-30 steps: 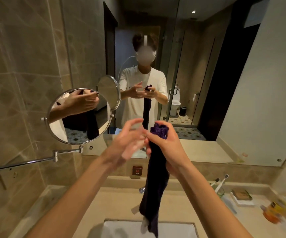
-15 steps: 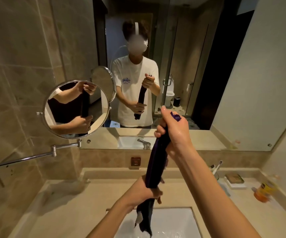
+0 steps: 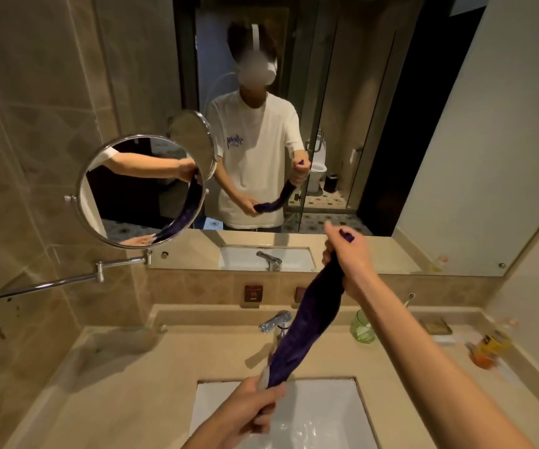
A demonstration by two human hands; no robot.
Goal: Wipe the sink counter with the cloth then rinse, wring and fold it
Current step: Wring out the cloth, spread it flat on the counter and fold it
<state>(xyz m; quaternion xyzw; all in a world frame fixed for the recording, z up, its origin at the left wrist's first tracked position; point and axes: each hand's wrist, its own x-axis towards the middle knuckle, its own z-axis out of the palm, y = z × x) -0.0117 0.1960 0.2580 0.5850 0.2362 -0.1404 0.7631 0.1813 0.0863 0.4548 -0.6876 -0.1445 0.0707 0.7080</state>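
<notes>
A dark purple cloth (image 3: 307, 332), rolled into a long rope, stretches diagonally above the white sink basin (image 3: 323, 416). My right hand (image 3: 347, 257) grips its upper end high in front of the wall mirror, with a purple tip poking out above the fist. My left hand (image 3: 248, 409) grips the lower end just over the basin. The beige sink counter (image 3: 138, 377) surrounds the basin. A chrome faucet (image 3: 273, 322) stands behind the basin, partly hidden by the cloth.
A round swing-arm mirror (image 3: 142, 191) juts out from the left wall. On the right of the counter stand a green glass (image 3: 362, 328) with a toothbrush, a soap dish (image 3: 436, 327) and an orange bottle (image 3: 488, 348). The wall mirror (image 3: 439, 157) spans the back.
My left hand slid down the cloth from the top to its lower end. My right hand moved right and pulled the cloth out slanted. The view tilted down toward the basin.
</notes>
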